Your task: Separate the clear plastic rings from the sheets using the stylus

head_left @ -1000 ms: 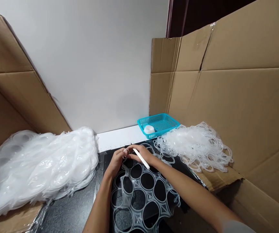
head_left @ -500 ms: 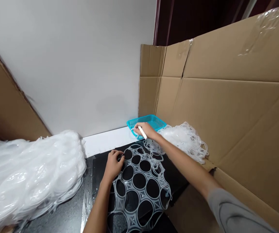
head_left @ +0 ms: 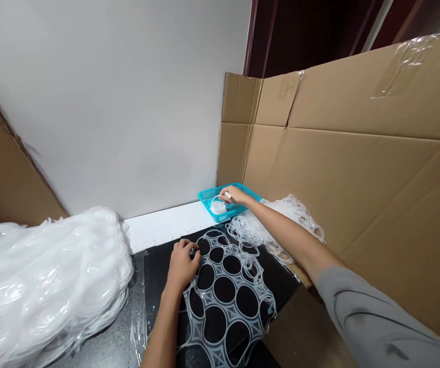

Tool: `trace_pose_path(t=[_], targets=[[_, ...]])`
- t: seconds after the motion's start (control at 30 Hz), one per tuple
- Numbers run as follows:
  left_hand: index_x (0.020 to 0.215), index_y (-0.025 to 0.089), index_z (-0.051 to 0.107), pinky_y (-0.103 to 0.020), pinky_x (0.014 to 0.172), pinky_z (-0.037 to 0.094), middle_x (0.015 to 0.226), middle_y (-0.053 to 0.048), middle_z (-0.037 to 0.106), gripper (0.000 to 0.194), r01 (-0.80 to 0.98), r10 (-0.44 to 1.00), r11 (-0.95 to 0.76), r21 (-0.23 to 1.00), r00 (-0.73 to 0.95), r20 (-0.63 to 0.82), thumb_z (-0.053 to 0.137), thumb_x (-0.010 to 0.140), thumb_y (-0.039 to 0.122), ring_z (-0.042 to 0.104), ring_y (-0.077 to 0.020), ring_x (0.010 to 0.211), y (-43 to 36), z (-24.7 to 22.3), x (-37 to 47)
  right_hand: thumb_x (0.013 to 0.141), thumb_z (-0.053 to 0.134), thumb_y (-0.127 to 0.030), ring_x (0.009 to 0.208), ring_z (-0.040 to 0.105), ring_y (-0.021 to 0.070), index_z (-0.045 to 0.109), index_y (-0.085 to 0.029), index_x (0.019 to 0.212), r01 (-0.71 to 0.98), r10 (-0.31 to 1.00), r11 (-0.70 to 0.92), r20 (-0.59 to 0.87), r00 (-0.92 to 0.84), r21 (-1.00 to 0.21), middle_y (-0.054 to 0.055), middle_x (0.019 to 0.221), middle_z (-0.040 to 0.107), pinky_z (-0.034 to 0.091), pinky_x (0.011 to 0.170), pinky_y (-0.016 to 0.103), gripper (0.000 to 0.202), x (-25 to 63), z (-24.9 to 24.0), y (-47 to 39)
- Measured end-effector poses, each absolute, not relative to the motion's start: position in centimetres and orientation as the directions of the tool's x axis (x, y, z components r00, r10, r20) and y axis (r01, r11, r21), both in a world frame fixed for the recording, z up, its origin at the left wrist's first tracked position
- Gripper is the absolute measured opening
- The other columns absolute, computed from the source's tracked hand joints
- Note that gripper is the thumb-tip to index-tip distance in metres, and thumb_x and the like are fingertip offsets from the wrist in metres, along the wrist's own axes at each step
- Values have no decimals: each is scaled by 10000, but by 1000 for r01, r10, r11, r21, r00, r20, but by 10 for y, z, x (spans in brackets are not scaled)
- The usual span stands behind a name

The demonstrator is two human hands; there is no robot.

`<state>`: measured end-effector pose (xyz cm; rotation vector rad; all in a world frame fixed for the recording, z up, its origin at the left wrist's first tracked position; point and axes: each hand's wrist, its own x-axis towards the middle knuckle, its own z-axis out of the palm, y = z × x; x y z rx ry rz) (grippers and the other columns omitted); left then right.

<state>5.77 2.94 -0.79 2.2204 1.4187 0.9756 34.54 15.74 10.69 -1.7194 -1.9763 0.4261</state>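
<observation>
A translucent sheet [head_left: 225, 289] with large round holes lies over the black work surface. My left hand [head_left: 183, 260] rests at its upper left edge, fingers curled and pinched at the rim. Above the blue basket [head_left: 221, 218], my right hand [head_left: 233, 195] is closed on a white pen-like tool. A whitish round piece [head_left: 218, 206] is in the basket beneath that hand, with a thin ring loop rising toward the fingers. Whether the loop touches the tool is too small to tell.
A big stack of white translucent sheets [head_left: 51, 286] is at the left. Tangled clear rings [head_left: 294, 212] are heaped right of the basket. Cardboard walls [head_left: 357, 179] rise on the right, and a white strip [head_left: 166, 225] runs along the grey wall.
My right hand has moved from the basket's near left side to over its inside, and the tool is tilted differently. The whitish piece now shows in the basket. My left hand stays at the sheet's edge.
</observation>
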Motion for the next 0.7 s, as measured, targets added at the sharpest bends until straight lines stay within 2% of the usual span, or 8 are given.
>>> trace_pose_path(t=[0.17, 0.27, 0.43, 0.5, 0.6, 0.7], targets=[[939, 208, 756, -436, 972, 510, 1088, -93, 683, 142, 675, 893, -444, 589, 275, 358, 616, 920, 225, 608, -282, 1081, 27, -7, 59, 893, 674, -205, 604, 639, 165, 783, -123, 822, 862, 990, 55, 141, 20, -505, 59, 662, 738, 445, 606, 242, 154, 343, 82, 169], [942, 212, 754, -432, 977, 504, 1090, -87, 682, 138, 684, 897, -436, 585, 274, 347, 618, 924, 221, 606, -277, 1087, 27, -6, 60, 892, 691, -211, 649, 654, 176, 793, -115, 873, 869, 985, 20, 157, 66, -494, 87, 745, 772, 452, 624, 249, 141, 345, 76, 175], [960, 212, 749, -454, 988, 491, 1107, -91, 679, 150, 697, 902, -427, 575, 287, 323, 602, 930, 225, 591, -283, 1088, 26, -4, 60, 839, 785, -224, 830, 709, 203, 790, -143, 954, 869, 979, 13, 185, 91, -494, 114, 952, 803, 484, 710, 251, 141, 346, 71, 179], [967, 209, 749, -458, 986, 491, 1113, -94, 677, 159, 699, 902, -429, 572, 292, 320, 595, 931, 228, 589, -286, 1087, 26, -4, 60, 853, 770, -223, 896, 715, 212, 779, -151, 1006, 870, 974, 26, 209, 90, -493, 120, 1020, 798, 488, 741, 257, 169, 346, 71, 176], [970, 215, 753, -459, 983, 494, 1106, -94, 677, 166, 699, 900, -432, 570, 294, 321, 594, 925, 227, 590, -288, 1083, 26, -4, 60, 947, 654, -235, 951, 701, 194, 757, -156, 1048, 871, 966, 95, 257, 37, -482, 109, 1091, 785, 473, 770, 250, 165, 344, 73, 168], [962, 225, 756, -462, 985, 494, 1098, -93, 680, 164, 697, 899, -434, 570, 292, 328, 598, 918, 225, 592, -290, 1079, 26, -4, 61, 968, 651, -324, 845, 671, 166, 749, -168, 958, 867, 964, 190, 257, -75, -460, 55, 956, 781, 436, 721, 235, 185, 340, 74, 161]])
